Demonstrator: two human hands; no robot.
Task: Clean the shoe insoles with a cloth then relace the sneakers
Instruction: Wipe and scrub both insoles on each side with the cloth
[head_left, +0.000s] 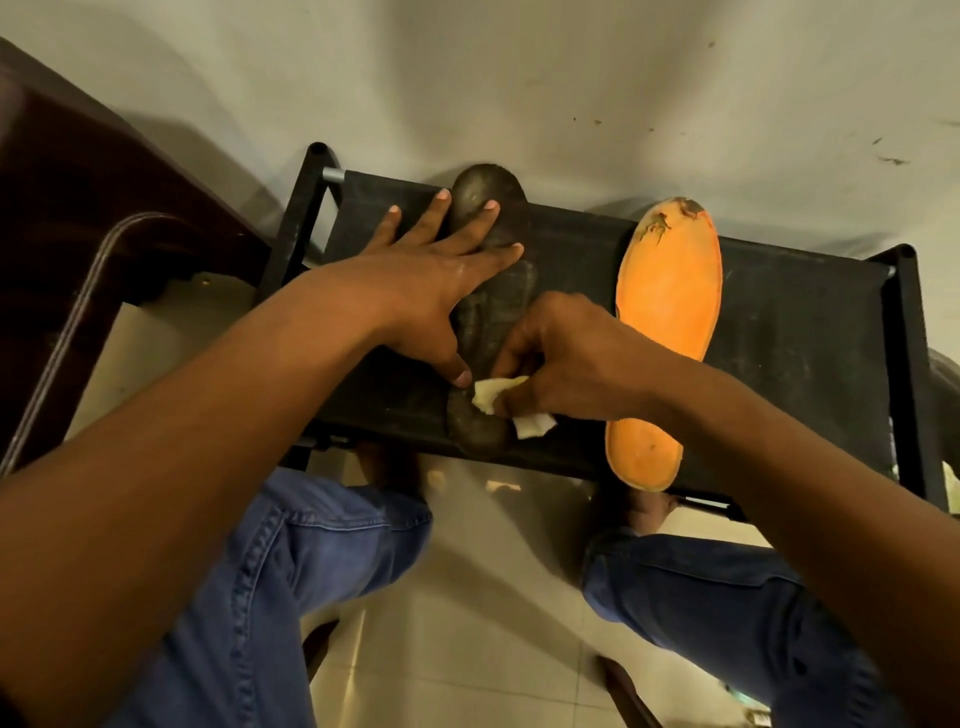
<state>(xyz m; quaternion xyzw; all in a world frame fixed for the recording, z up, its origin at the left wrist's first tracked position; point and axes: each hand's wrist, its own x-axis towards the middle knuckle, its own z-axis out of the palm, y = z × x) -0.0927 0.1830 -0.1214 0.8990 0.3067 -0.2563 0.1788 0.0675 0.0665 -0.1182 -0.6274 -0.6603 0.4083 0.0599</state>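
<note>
insoles lie side by side on a black fabric surface (779, 332) held in a black frame. the dark insole (485, 306) sits toward the surface's 9 o'clock side, its length running from 12 to 6 o'clock, toe end poking past the far edge. the left hand (415, 291) lies flat and spread wide on it, fingers straight and pressing the toe half, thumb reaching down toward the heel. the right hand (566, 358) is curled around a pale yellowish cloth (493, 397), gripping it bunched against the heel part of the dark insole (a second scrap of the cloth shows just under the hand at 6 o'clock). the orange insole (665, 332) rests well to the 3 o'clock side of the dark one, apart from both hands, its toe end scuffed and torn, its heel hanging over the near edge. blue jeans (291, 561) cover the person's knees below the surface, above a pale tiled floor (467, 623).
</note>
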